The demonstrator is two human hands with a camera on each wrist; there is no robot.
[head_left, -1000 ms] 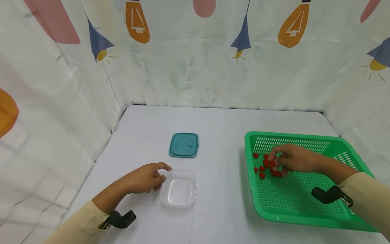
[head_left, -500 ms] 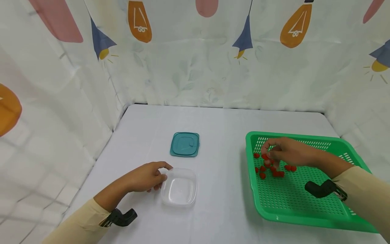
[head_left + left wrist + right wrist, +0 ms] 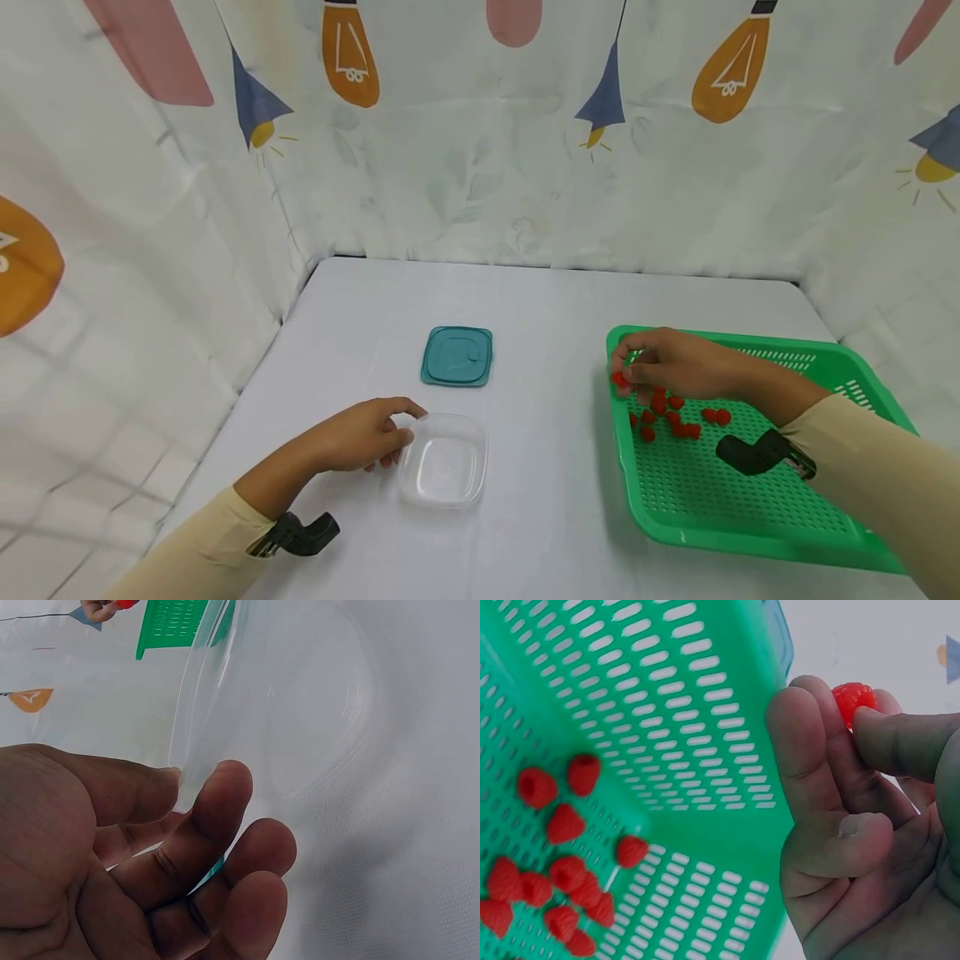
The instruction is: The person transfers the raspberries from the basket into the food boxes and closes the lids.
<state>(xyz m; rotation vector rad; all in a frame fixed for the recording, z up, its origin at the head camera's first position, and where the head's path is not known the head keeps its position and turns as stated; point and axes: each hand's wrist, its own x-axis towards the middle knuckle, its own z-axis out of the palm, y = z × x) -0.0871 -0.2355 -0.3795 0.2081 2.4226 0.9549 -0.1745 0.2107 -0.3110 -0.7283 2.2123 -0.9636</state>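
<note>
A red raspberry (image 3: 853, 700) is pinched between the thumb and fingertips of my right hand (image 3: 678, 364), which is raised over the left rim of the green basket (image 3: 738, 492). Several more raspberries (image 3: 564, 823) lie loose on the basket's perforated floor, towards its left side. My left hand (image 3: 358, 435) holds the rim of a clear plastic container (image 3: 442, 468) at its left side, thumb and finger at the edge. Nothing shows inside the container, which stands on the white table. In the left wrist view, the other fingers curl beside the container wall (image 3: 217, 682).
Behind the container lies a square teal lid (image 3: 457, 357) on the white tabletop (image 3: 540, 400). Curtains (image 3: 450, 167) printed with lamps enclose the table at the back and sides. The basket's raised wall (image 3: 705, 727) surrounds the loose raspberries.
My right hand has moved left from above the raspberry cluster to the basket's left rim, carrying a raspberry. The left hand keeps its hold on the container.
</note>
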